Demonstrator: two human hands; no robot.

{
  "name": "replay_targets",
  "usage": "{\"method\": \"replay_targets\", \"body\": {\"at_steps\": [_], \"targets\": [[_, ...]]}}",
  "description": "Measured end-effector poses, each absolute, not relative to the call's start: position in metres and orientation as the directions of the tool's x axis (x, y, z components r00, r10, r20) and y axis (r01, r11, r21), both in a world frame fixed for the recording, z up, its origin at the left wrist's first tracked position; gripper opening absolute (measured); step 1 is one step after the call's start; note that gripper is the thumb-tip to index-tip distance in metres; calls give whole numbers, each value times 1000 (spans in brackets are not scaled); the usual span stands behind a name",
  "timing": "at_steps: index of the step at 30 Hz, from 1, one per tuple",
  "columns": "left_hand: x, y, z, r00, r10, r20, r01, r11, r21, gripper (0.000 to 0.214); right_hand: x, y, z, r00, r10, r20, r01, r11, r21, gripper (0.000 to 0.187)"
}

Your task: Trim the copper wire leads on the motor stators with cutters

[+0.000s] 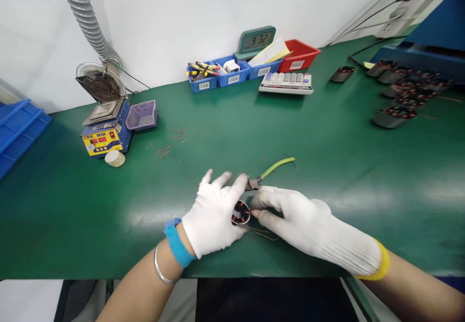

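A small round motor stator (240, 212) with copper windings and a metal outer ring sits on the green table. My left hand (214, 220), in a white glove, wraps round its left side, thumb at the near edge. From the right, my gloved right hand (301, 220) brings thumb and forefinger together at the stator's rim; whatever lies in that pinch is too small to make out. Thin copper wires (262, 234) trail from the stator toward the right, under my right hand. Just beyond both hands lie cutting pliers (276, 168) with light green handles.
Several more stators (390, 117) stand at the right. At the back are blue bins (232, 78), a red bin (300, 56), a clock (257, 40) and a calculator (286, 84). A solder pot (105, 135), purple tray (141, 115) and wire scraps (165, 151) are left.
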State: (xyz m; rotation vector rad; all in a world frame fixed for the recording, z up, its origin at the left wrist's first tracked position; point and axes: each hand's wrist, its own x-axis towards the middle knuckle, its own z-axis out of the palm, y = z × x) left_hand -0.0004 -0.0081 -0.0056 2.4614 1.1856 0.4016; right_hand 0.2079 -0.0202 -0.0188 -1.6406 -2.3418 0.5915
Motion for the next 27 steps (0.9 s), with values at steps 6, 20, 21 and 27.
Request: {"method": "replay_targets", "body": {"at_steps": [6, 20, 21, 27], "targets": [[-1, 2, -14, 625, 780, -26, 642, -495, 585, 104, 199, -5, -14, -315, 949, -12, 848, 276, -452, 18], [4, 3, -20, 598, 801, 17, 651, -498, 573, 99, 228, -24, -24, -379, 901, 210, 895, 415, -165, 26], [5, 3, -22, 585, 811, 33, 658, -498, 565, 97, 228, -28, -22, -408, 863, 297, 868, 467, -167, 27], [11, 1, -29, 540, 833, 118, 720, -530, 447, 89, 200, -39, -17, -648, 584, 489, 704, 705, 90, 30]]}}
